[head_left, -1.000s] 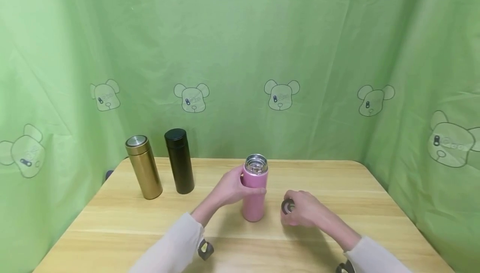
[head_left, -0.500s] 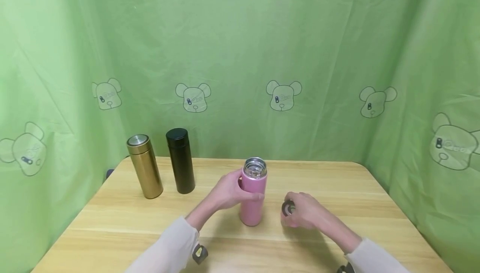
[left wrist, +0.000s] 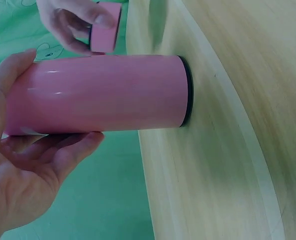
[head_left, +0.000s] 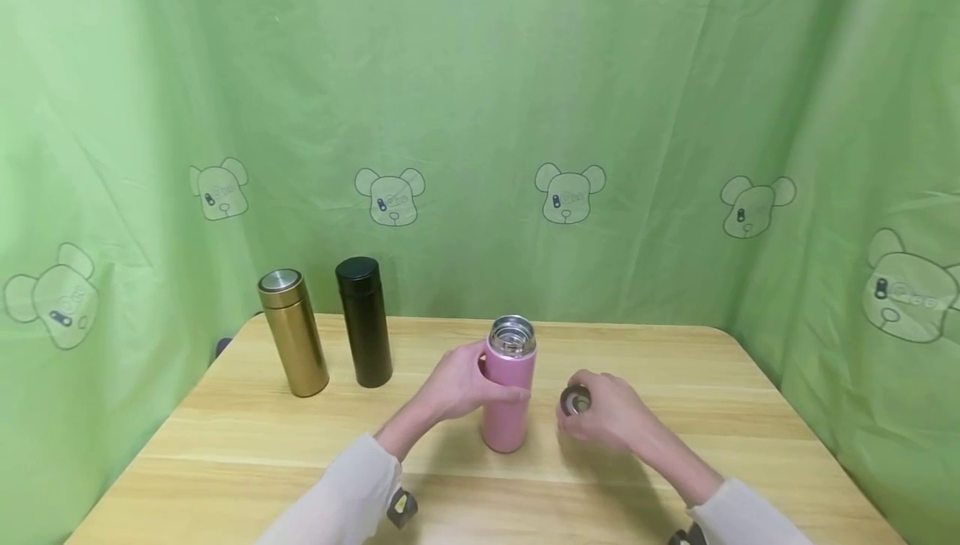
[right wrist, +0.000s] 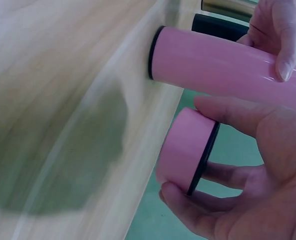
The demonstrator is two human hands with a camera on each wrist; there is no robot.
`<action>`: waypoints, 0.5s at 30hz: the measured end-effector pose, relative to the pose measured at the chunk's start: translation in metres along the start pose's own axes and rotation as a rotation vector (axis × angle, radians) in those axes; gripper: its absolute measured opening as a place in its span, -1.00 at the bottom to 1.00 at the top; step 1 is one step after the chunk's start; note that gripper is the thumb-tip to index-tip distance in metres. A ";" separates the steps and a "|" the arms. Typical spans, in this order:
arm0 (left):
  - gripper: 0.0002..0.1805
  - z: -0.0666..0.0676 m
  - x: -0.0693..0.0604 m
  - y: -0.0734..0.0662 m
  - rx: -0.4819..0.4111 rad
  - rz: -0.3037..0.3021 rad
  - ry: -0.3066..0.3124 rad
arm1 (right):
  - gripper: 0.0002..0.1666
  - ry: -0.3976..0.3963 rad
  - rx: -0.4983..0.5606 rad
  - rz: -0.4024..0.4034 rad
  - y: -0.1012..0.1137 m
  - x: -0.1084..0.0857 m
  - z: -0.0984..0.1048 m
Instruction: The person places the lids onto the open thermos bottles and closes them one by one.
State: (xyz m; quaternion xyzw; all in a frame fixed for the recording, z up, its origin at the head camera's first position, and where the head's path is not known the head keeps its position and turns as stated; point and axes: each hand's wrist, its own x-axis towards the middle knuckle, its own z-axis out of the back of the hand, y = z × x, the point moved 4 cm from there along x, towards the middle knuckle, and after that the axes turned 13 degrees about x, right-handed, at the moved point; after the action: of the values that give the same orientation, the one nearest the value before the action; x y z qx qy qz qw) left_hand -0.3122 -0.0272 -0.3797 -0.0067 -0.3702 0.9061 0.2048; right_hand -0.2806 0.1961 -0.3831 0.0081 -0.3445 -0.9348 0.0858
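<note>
A pink thermos bottle [head_left: 508, 412] stands upright on the table, its steel mouth uncovered. My left hand [head_left: 461, 384] grips its upper body, thumb across the front; the left wrist view shows the pink wall [left wrist: 113, 92] and dark base ring. To the bottle's right, my right hand [head_left: 611, 413] pinches the pink bottle lid [head_left: 575, 401] by its sides, dark-rimmed side up. In the right wrist view the lid [right wrist: 185, 145] sits between thumb and fingers, apart from the bottle and held above the tabletop.
A gold thermos [head_left: 296, 337] and a black thermos [head_left: 366, 324], both with lids on, stand at the table's back left. Green curtain [head_left: 480, 112] with bear prints surrounds the wooden table [head_left: 675, 362] at the back and sides.
My right hand has risen slightly with the lid and come a little nearer the bottle. The bottle has shifted slightly toward me, still gripped by my left hand.
</note>
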 end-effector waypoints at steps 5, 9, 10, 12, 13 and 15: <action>-0.32 -0.001 0.000 0.000 0.002 -0.007 -0.001 | -0.43 -0.042 0.028 0.019 0.006 0.003 0.005; -0.33 -0.001 0.000 0.000 -0.001 -0.005 0.000 | -0.39 -0.081 0.061 0.024 0.012 0.006 0.011; -0.33 -0.001 0.000 0.000 0.002 -0.005 -0.001 | -0.37 -0.095 0.062 0.032 0.013 0.007 0.013; -0.33 -0.001 0.001 0.000 0.007 -0.004 -0.006 | -0.32 -0.117 0.067 0.044 0.017 0.008 0.017; -0.33 -0.001 0.001 0.000 0.010 -0.003 -0.009 | -0.30 -0.124 0.068 0.049 0.018 0.008 0.019; -0.34 -0.001 0.001 0.001 0.013 -0.001 -0.013 | -0.27 -0.132 0.074 0.048 0.021 0.009 0.022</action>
State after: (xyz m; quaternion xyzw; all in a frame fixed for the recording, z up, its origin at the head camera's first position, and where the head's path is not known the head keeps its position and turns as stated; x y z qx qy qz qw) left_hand -0.3135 -0.0269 -0.3808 0.0006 -0.3656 0.9084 0.2028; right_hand -0.2876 0.1932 -0.3526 -0.0588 -0.3838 -0.9176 0.0849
